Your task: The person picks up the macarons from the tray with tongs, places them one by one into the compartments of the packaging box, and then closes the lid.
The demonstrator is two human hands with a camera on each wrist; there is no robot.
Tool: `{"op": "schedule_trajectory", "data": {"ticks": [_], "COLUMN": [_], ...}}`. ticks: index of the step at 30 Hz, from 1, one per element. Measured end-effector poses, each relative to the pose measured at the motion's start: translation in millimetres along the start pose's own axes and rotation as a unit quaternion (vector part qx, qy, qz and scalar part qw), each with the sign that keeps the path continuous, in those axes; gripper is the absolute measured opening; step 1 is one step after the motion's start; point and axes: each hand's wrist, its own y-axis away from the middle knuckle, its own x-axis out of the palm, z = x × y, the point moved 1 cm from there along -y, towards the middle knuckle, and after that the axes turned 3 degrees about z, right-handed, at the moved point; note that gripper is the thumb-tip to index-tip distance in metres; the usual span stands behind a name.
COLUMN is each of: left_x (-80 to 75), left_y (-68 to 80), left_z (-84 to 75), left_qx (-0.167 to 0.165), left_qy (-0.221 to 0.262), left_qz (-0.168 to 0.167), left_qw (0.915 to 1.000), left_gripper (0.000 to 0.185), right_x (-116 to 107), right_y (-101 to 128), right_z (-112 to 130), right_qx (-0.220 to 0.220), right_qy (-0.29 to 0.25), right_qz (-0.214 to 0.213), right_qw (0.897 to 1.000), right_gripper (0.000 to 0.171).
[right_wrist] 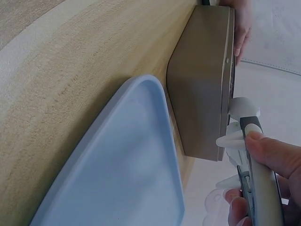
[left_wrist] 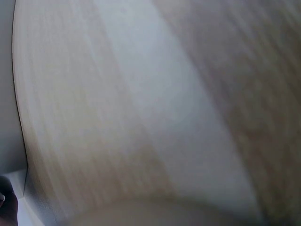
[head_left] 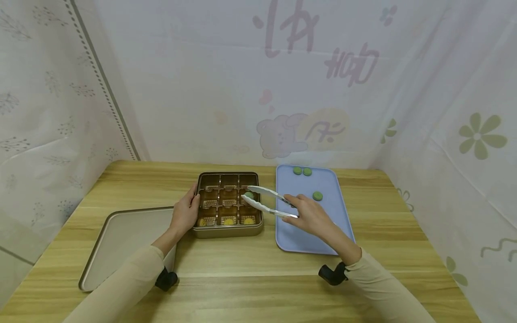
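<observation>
A square gold tin [head_left: 228, 231] with a brown divided insert stands on the table. My left hand [head_left: 186, 211] grips its left side. In my right hand [head_left: 308, 214] is a pair of tongs [head_left: 262, 207] with white tips, the thumb pressing one arm in the right wrist view. The tips reach over the tin's right side, about a green round piece [head_left: 249, 195] in the middle-right compartment. Yellow pieces [head_left: 228, 221] sit in the front row of compartments. The left wrist view shows mostly blurred table, with the tin's side [left_wrist: 10, 94] at its left edge.
A pale blue tray [head_left: 291, 240] lies right of the tin, under the right hand. Green round pieces [head_left: 317, 196] are on it, two of them near its far edge. A flat gold lid [head_left: 129, 242] lies at the left, partly under the left forearm. Printed cloth hangs behind the table.
</observation>
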Motion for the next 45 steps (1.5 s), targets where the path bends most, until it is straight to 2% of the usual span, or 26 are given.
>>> {"op": "schedule_trajectory", "data": {"ticks": [10,17,24,32,37,45], "left_x": [0.8,1.1,0.2,0.7,0.7,0.4], "left_y": [-0.3,-0.8,-0.2,-0.2,-0.3,-0.4], "left_z": [1.4,1.6,0.7,0.9,1.4,1.1], "left_qx": [0.002,0.005,-0.001,-0.003,-0.002,-0.001], "left_qy": [0.003,-0.002,-0.001,0.003,0.004,0.006], "left_qz": [-0.004,-0.006,-0.003,-0.001,0.000,0.002], "left_qw": [1.0000,1.0000,1.0000,1.0000,1.0000,1.0000], "left_gripper": [0.051,0.051,0.051,0.051,0.052,0.052], "right_x": [3.1,3.3,-1.7,-9.9,-13.9,-15.8], "right_y": [1.9,19.3,45.4,78.3,96.6,104.6], "right_z": [0.1,-11.1,-39.6,-78.8,-98.9,-118.2], "right_qx": [-0.004,0.020,0.040,0.082,0.114,0.148], "right_qy": [-0.007,-0.039,-0.051,-0.068,-0.044,-0.015], "right_qz": [-0.012,-0.033,-0.074,-0.069,-0.074,-0.053], "right_qw": [1.000,0.998,0.995,0.992,0.990,0.987], "right_gripper": [0.060,0.063,0.061,0.059,0.060,0.063]}}
